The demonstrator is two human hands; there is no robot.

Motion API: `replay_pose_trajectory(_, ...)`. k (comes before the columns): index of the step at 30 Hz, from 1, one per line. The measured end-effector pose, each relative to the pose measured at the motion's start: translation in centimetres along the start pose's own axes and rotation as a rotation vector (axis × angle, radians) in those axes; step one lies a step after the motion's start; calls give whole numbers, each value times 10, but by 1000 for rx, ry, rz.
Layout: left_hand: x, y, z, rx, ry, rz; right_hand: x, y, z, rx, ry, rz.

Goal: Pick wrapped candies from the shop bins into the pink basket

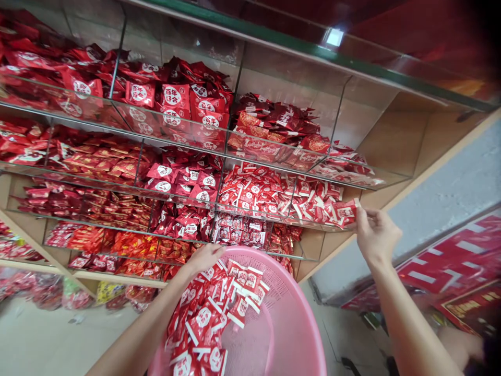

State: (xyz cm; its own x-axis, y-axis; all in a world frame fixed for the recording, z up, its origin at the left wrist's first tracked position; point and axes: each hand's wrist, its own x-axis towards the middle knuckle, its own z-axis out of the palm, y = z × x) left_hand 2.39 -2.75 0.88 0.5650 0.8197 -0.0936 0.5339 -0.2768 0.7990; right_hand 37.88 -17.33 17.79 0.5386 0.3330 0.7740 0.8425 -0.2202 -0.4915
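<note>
Red packet (345, 213), pinched at 1 end by the right hand (379, 237), at the right end of a shelf (317, 225) heaped with loose packets (254, 190). The left hand (206, 258) lies on the rim of a part-filled pink basket (309, 324); whether it grips, I cannot tell. A hasty pull could drag neighbours over the glass edge; uneven pressure might tip the basket.

Basket (310, 324): moulded plastic, smooth rim, perforated wall, slight sheen. Packets (203, 317): glossy, creased plastic film. Shelf pane (270, 35): clear glass, smooth, reflective. Cabinet (407, 122): wood-look board, dull finish. Wall (462, 196): matt, unevenly surfaced. Floor (35, 334): smooth tile, faintly shiny.
</note>
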Motion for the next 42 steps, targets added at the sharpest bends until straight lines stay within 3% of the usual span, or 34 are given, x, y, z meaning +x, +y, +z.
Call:
replay_pose_trajectory(5,0,2,1,-2,-9,9,-5,-4,4,296,-60,143)
replay_pose_trajectory(9,0,0,1,3,-3,-5,-28,-30,1,414,-167,155)
replay_pose_trajectory(11,1,0,2,2,-1,-11,-51,-49,5,504,-383,177)
replay_pose_trajectory(16,2,0,3,11,8,5,-135,-74,42,658,-1158,293)
replay_pose_trajectory(18,2,-1,3,13,14,4,-167,-72,57,658,-1349,373)
replay_pose_trajectory(21,3,-3,3,34,21,-1,-200,-64,72,638,-1466,463)
replay_pose_trajectory(26,-1,0,1,59,12,21,-225,-59,80,579,-1497,487)
replay_pose_trajectory(32,-8,9,0,58,3,-25,-223,-64,78,415,-1306,218)
replay_pose_trajectory(35,-8,10,0,45,-6,-17,-202,-65,73,384,-1187,113)
replay_pose_trajectory(38,-6,8,2,23,-5,3,-165,-61,64,367,-1019,22)
replay_pose_trajectory(42,-5,5,2,18,3,-1,-99,-38,48,300,-706,65)
